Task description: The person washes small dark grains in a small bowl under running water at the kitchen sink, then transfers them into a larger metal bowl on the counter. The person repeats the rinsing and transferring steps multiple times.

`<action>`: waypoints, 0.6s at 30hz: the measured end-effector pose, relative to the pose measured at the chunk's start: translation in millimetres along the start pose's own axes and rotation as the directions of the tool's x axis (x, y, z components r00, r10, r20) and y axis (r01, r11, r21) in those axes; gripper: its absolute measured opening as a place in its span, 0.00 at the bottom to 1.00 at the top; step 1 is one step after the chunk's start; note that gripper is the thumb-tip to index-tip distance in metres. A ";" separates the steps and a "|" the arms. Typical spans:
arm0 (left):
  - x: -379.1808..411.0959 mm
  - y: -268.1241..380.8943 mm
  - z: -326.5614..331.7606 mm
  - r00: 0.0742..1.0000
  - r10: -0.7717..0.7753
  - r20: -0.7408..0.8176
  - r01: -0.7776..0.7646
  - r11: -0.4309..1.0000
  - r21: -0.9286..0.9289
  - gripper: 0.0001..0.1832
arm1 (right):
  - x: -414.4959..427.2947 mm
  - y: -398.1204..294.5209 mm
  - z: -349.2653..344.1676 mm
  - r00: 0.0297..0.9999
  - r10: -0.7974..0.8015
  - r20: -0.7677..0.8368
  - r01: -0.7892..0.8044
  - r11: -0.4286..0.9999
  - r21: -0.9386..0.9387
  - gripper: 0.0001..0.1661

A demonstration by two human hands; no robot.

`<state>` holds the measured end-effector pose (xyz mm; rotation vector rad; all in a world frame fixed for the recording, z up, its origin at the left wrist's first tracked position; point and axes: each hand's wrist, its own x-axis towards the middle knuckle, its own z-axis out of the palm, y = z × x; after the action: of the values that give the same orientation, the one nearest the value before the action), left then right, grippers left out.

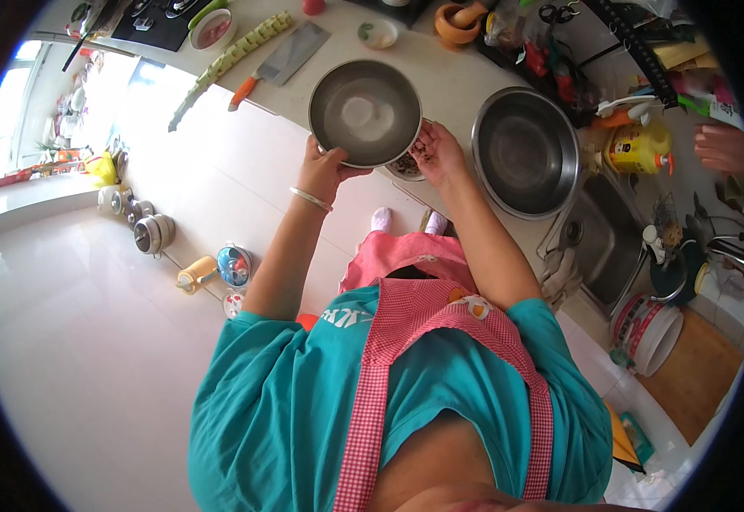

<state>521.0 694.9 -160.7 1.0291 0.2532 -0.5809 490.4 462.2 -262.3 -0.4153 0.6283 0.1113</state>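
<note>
My left hand (328, 168), with a bangle at the wrist, grips the near left rim of a round metal bowl (365, 144). The bowl is held up by the counter's edge, and its inside shows pale reflections. Close against the bowl's right side is my right hand (439, 153), its fingers dotted with small dark bits. Partly covered by the metal bowl and that hand, a smaller bowl of dark bits (405, 168) shows below them. Whether my right hand grips either bowl is unclear. A large stainless steel basin (525, 153) stands to the right.
A cleaver (292, 54) and a long green stalk (237, 61) lie on the counter (442, 80). Behind stand a small white bowl (378, 33) and a wooden mortar (456, 27). A sink (609, 237) is at right. Another hand (722, 147) appears at the right rim.
</note>
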 end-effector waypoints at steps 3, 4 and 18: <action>3.2 -4.5 5.3 1.000 0.009 0.002 -0.009 1.000 0.030 0.27 | 8.6 -5.3 -14.3 0.986 0.049 0.160 -0.054 0.998 0.032 0.19; 4.2 -6.4 7.3 1.000 0.015 -0.004 -0.015 0.999 0.043 0.27 | 9.4 -7.2 -16.0 0.974 0.071 0.214 -0.081 0.996 0.038 0.19; 1.3 -4.9 34.0 0.998 0.046 -0.044 -0.035 0.972 0.234 0.26 | 4.3 -6.1 14.3 0.999 -0.035 0.015 0.035 0.999 -0.008 0.17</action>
<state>517.0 663.3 -147.8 1.2741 0.2100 -0.5574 503.1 462.3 -252.3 -0.4331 0.6063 0.0840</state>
